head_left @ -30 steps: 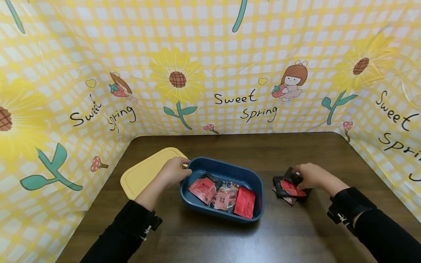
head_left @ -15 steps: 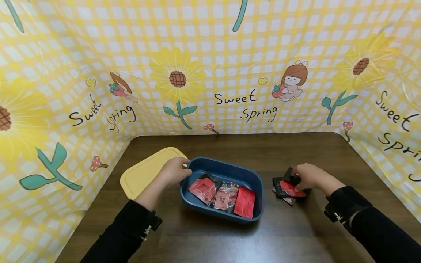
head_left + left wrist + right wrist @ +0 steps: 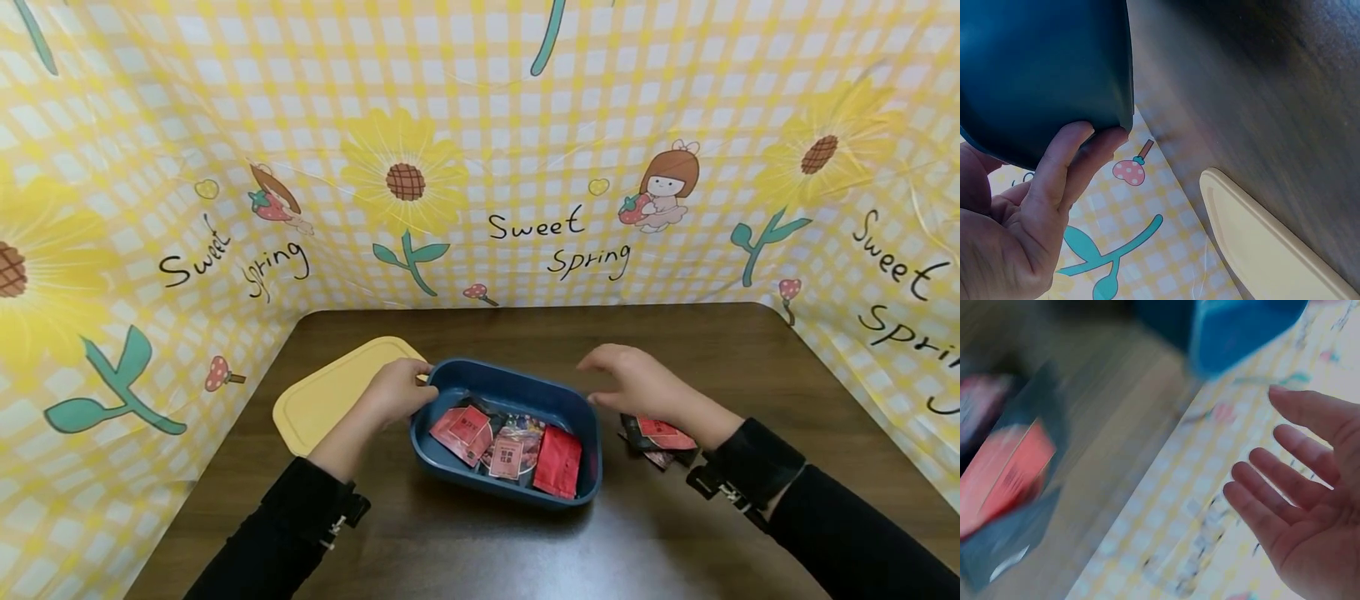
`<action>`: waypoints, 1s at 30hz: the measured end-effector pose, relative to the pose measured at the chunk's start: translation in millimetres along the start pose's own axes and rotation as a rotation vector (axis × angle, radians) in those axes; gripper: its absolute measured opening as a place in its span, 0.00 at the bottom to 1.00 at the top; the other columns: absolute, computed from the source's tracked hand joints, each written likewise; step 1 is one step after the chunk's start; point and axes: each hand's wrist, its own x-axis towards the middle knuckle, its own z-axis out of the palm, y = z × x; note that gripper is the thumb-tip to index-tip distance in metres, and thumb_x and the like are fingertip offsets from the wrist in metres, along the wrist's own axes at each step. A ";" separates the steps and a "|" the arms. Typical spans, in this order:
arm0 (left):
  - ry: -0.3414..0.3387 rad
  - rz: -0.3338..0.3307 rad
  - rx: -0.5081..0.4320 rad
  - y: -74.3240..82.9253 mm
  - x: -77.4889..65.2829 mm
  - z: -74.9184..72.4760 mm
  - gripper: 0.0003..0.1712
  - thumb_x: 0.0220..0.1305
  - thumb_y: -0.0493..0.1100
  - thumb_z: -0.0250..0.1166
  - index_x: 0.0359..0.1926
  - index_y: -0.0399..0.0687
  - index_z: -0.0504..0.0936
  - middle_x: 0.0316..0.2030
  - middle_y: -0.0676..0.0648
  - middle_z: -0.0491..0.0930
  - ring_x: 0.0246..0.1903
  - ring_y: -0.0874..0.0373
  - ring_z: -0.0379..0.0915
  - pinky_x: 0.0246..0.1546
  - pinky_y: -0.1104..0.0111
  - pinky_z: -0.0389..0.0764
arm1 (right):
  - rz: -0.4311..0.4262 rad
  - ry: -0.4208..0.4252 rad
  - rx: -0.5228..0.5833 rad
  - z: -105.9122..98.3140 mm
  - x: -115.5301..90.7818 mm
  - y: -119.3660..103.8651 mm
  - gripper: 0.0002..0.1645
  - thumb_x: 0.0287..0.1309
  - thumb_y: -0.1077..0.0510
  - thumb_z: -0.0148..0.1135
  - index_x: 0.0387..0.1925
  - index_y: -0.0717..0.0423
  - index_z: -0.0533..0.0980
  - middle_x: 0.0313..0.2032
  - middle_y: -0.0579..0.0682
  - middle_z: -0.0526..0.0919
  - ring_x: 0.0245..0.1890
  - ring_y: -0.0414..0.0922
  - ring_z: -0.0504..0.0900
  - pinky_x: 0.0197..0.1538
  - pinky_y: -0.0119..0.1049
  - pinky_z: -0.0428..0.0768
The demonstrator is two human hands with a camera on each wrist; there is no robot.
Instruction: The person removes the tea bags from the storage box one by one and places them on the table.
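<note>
A dark blue plastic box (image 3: 517,387) sits mid-table with three packets inside. A pink-and-black packet (image 3: 462,431) lies at its left, one with a patterned print and pink label (image 3: 512,450) in the middle, a red packet (image 3: 558,461) at the right. My left hand (image 3: 399,390) grips the box's left end; the left wrist view has the fingers (image 3: 1054,162) against the wall. Beside the box's far right corner, my right hand (image 3: 637,385) holds nothing, fingers spread in the right wrist view. Partly under its wrist lies a small pile of black-and-red packets (image 3: 660,435).
A pale yellow lid (image 3: 330,400) lies flat on the dark wooden table (image 3: 450,550), left of the box and partly behind my left hand. A yellow checked cloth (image 3: 480,125) with flower prints stands around the back and sides.
My right hand has left the packet pile and moved left and a little away from me, toward the box's far right corner, fingers opening. The left hand and box have stayed put.
</note>
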 end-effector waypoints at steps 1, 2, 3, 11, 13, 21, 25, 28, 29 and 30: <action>-0.001 0.000 0.000 -0.1 0.0 0.3 0.24 0.71 0.37 0.62 0.65 0.33 0.79 0.48 0.36 0.86 0.31 0.56 0.82 0.31 0.61 0.90 | -0.005 -0.006 0.024 2.8 3.1 -5.9 0.22 0.58 0.63 0.75 0.53 0.64 0.83 0.51 0.60 0.86 0.52 0.58 0.85 0.55 0.55 0.85; -0.002 0.000 0.000 -0.3 0.0 0.5 0.24 0.71 0.37 0.62 0.65 0.33 0.79 0.48 0.36 0.86 0.31 0.56 0.82 0.32 0.60 0.90 | -0.013 -0.019 0.044 5.2 5.7 -11.6 0.22 0.59 0.63 0.75 0.54 0.64 0.83 0.51 0.60 0.86 0.52 0.57 0.85 0.55 0.54 0.85; -0.003 0.000 0.001 -0.4 -0.1 0.8 0.24 0.71 0.37 0.62 0.65 0.33 0.79 0.48 0.37 0.86 0.31 0.56 0.82 0.32 0.60 0.90 | -0.020 -0.039 0.058 7.5 8.3 -17.0 0.22 0.59 0.62 0.75 0.54 0.64 0.82 0.51 0.59 0.86 0.52 0.57 0.85 0.55 0.53 0.86; 0.005 0.016 0.015 0.7 -2.5 0.7 0.23 0.71 0.37 0.62 0.64 0.33 0.79 0.47 0.37 0.86 0.30 0.56 0.82 0.33 0.60 0.90 | -0.032 -0.293 0.117 30.4 22.6 -41.3 0.27 0.61 0.58 0.75 0.60 0.64 0.80 0.58 0.60 0.83 0.58 0.56 0.82 0.62 0.53 0.84; 0.010 0.024 0.010 1.0 -2.9 0.5 0.24 0.71 0.37 0.62 0.65 0.33 0.79 0.48 0.36 0.86 0.30 0.56 0.82 0.32 0.60 0.90 | -0.015 -0.364 0.114 36.7 23.7 -43.4 0.31 0.60 0.56 0.76 0.61 0.64 0.78 0.60 0.60 0.81 0.59 0.55 0.80 0.64 0.53 0.82; 0.018 0.046 -0.001 1.1 -3.5 -0.1 0.25 0.70 0.36 0.62 0.65 0.31 0.79 0.48 0.36 0.87 0.28 0.58 0.82 0.30 0.61 0.89 | 0.126 -0.544 0.112 56.3 22.1 -45.4 0.51 0.52 0.52 0.81 0.73 0.59 0.66 0.63 0.58 0.76 0.57 0.51 0.75 0.61 0.52 0.85; 0.018 0.046 -0.002 0.6 -3.6 0.1 0.24 0.69 0.36 0.62 0.64 0.32 0.79 0.45 0.37 0.88 0.25 0.59 0.81 0.26 0.65 0.87 | 0.128 -0.572 0.102 60.9 21.4 -47.4 0.56 0.50 0.52 0.82 0.76 0.59 0.61 0.61 0.58 0.76 0.55 0.50 0.76 0.59 0.51 0.85; 0.018 0.048 -0.003 0.6 -3.3 0.0 0.24 0.69 0.36 0.62 0.64 0.32 0.80 0.45 0.37 0.88 0.25 0.59 0.81 0.26 0.65 0.87 | 0.127 -0.576 0.079 62.5 21.3 -47.4 0.58 0.50 0.51 0.82 0.77 0.58 0.60 0.62 0.57 0.76 0.55 0.49 0.76 0.61 0.50 0.84; 0.018 0.048 -0.004 0.9 -3.2 0.0 0.24 0.69 0.36 0.62 0.64 0.32 0.80 0.45 0.37 0.88 0.26 0.59 0.81 0.27 0.64 0.88 | 0.127 -0.576 0.072 62.8 21.5 -47.3 0.59 0.49 0.51 0.82 0.77 0.58 0.59 0.62 0.57 0.76 0.55 0.50 0.76 0.62 0.51 0.83; 0.020 0.048 -0.003 1.2 -3.1 -0.1 0.24 0.69 0.36 0.62 0.64 0.31 0.80 0.46 0.36 0.88 0.26 0.59 0.81 0.28 0.63 0.88 | 0.127 -0.577 0.067 63.1 21.9 -47.1 0.60 0.49 0.51 0.82 0.78 0.58 0.59 0.62 0.57 0.76 0.55 0.49 0.76 0.63 0.50 0.83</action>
